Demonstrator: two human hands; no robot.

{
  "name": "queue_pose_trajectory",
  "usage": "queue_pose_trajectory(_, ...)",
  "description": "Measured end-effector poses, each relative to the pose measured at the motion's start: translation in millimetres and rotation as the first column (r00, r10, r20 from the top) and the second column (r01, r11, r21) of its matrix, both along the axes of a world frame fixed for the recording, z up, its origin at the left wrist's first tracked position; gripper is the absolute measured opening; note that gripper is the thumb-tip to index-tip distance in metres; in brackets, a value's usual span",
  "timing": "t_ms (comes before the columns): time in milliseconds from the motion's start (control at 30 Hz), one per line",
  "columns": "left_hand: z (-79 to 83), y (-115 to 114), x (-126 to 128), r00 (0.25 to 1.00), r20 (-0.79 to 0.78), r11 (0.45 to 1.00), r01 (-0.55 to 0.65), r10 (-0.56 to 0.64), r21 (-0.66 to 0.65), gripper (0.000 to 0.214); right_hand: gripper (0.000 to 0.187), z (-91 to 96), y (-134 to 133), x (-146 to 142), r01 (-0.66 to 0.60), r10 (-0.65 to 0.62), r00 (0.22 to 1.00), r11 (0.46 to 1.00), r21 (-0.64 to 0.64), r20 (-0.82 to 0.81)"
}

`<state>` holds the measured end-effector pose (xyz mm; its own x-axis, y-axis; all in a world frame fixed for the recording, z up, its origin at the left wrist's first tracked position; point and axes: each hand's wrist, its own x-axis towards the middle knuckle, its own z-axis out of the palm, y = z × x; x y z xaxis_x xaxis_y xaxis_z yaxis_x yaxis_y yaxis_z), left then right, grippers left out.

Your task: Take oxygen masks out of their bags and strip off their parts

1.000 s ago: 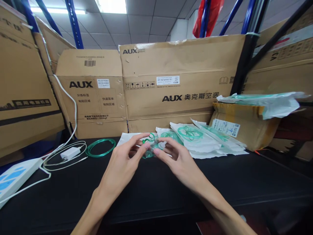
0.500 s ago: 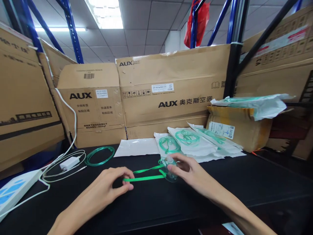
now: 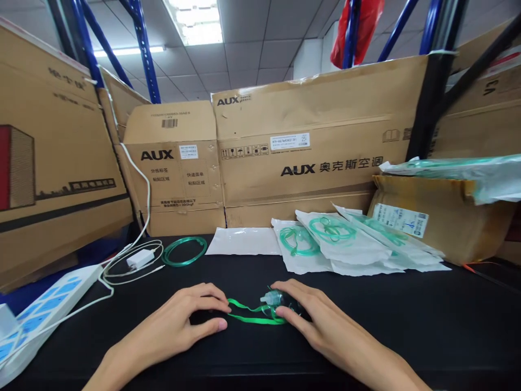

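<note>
A clear oxygen mask (image 3: 285, 304) with a pale connector rests on the black table, its connector pointing left. My right hand (image 3: 315, 317) is closed around the mask from the right, thumb in front and fingers behind, hiding part of it. From the mask a green elastic strap (image 3: 256, 320) runs left in a slightly slack loop. My left hand (image 3: 195, 315) is at the loop's far end, fingertips touching it or right beside it. Its thumb is apart from the fingers, and the strap's very end is hidden behind the fingertips.
Bagged masks with green tubing (image 3: 325, 239) lie behind my right hand, beside a cardboard box (image 3: 451, 217). A coil of green tubing (image 3: 185, 251), a white adapter (image 3: 140, 259) and a power strip (image 3: 49, 309) are at left. Large AUX cartons (image 3: 301, 190) stand behind.
The mask has come nearer and turned, so its connector points left. The strap has gone from taut to slack, and my left fingers have straightened. The camera view has shifted left.
</note>
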<state>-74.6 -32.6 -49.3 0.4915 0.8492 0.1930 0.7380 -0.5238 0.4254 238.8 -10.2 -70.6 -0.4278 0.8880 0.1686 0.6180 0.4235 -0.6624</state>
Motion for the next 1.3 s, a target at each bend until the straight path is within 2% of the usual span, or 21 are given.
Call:
queue_pose_trajectory(100, 5.4, 15, -15, 0.991, -0.056, 0.991, -0.119, 0.122, 0.056, 0.032, 0.053, -5.3, 1, -2, -0.002, 0.001, 1.0, 0.999, 0.034, 0.008)
queue_pose_trajectory(167, 7.6, 35, -34, 0.951, -0.149, 0.957, -0.253, 0.273, 0.139, 0.043, 0.055, -8.3, 3, -3, 0.002, -0.002, 1.0, 0.999, 0.047, 0.018)
queue_pose_trajectory(233, 8.0, 58, -54, 0.911, -0.197, 0.927, -0.33, 0.361, 0.176, 0.051, 0.057, -11.6, 3, -3, 0.013, -0.015, 0.999, 0.998, 0.058, 0.029)
queue_pose_trajectory(333, 5.5, 84, -78, 0.885, -0.24, 0.913, -0.362, 0.399, 0.187, 0.049, 0.058, -14.6, 2, -3, 0.017, -0.02, 0.999, 0.997, 0.076, 0.033)
queue_pose_trajectory(433, -0.1, 83, -83, 0.888, -0.262, 0.923, -0.338, 0.378, 0.185, 0.045, 0.057, -11.9, 0, -3, 0.014, -0.016, 0.999, 0.998, 0.054, 0.03)
queue_pose_trajectory(567, -8.7, 41, -64, 0.921, -0.255, 0.953, -0.261, 0.294, 0.155, 0.04, 0.058, -4.9, -5, -2, 0.025, -0.026, 0.999, 0.999, 0.038, 0.019)
queue_pose_trajectory(733, -9.4, -20, -18, 0.981, -0.128, 0.986, -0.136, 0.149, 0.1, 0.034, 0.057, 2.3, -6, 8, 0.002, -0.002, 1.0, 1.0, -0.018, -0.002)
queue_pose_trajectory(867, -6.8, -39, 19, 0.995, -0.095, 1.0, 0.0, 0.001, 0.016, 0.034, 0.053, 16.9, 1, 23, 0.026, -0.029, 0.999, 0.996, 0.085, 0.035)
queue_pose_trajectory(967, -3.6, -31, 37, 0.998, -0.047, 0.998, 0.047, -0.045, 0.044, 0.033, 0.048, 36.2, 5, 32, 0.05, -0.062, 0.997, 0.975, 0.219, 0.049)
queue_pose_trajectory(1067, 6.1, -7, 47, 0.998, -0.045, 0.99, 0.053, -0.047, 0.133, 0.032, 0.046, 56.5, 6, 35, 0.081, -0.095, 0.995, 0.946, 0.315, 0.03)
queue_pose_trajectory(1200, 21.7, 37, 54, 0.978, -0.191, 0.992, 0.098, -0.082, 0.077, 0.028, 0.045, 72.3, 5, 28, 0.13, -0.13, 0.991, 0.924, 0.36, -0.023)
queue_pose_trajectory(1300, 24.1, 64, 53, 0.967, -0.243, 0.995, 0.089, -0.076, 0.041, 0.021, 0.041, 75.5, 4, 18, 0.145, -0.118, 0.988, 0.927, 0.347, -0.099)
